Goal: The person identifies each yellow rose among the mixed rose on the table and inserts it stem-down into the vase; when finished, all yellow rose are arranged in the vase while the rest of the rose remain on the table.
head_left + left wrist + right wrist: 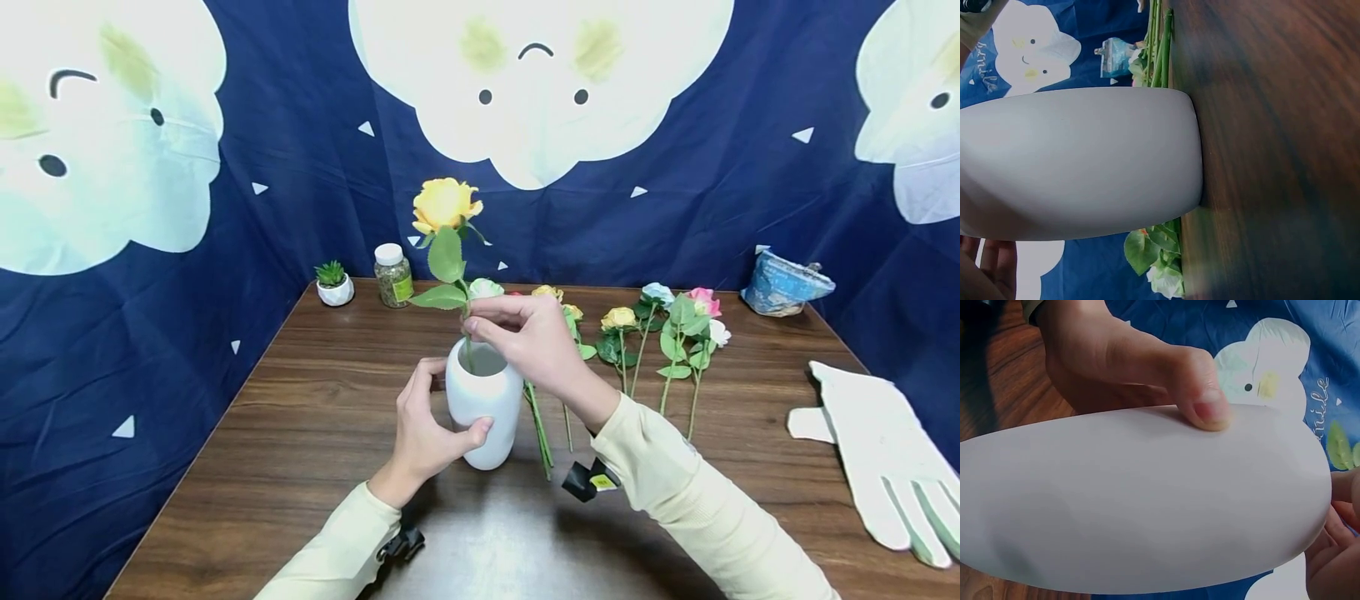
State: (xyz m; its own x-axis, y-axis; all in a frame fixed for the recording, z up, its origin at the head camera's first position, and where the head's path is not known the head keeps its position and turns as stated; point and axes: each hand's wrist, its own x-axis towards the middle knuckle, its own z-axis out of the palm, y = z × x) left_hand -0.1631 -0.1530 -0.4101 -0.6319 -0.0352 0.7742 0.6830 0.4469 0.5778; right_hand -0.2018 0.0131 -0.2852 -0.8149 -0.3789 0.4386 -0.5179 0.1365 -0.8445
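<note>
A white vase point(483, 417) stands upright on the table, with my left hand point(429, 429) gripping its side. The left thumb point(1207, 400) presses on the vase wall in the right wrist view. Above the rim, my right hand point(540, 346) pinches the green stem of a yellow rose point(446, 206). Its bloom points up, and the stem's lower end reaches inside the vase mouth. In the left wrist view the vase body point(1085, 162) fills much of the picture, its base on the wood.
Several loose artificial flowers lie behind and right of the vase, among them a yellow rose point(618, 317) and a pink one point(705, 302). A small succulent point(334, 285) and a jar point(393, 279) stand back left. A blue bag point(783, 285) and white glove point(881, 454) are at right.
</note>
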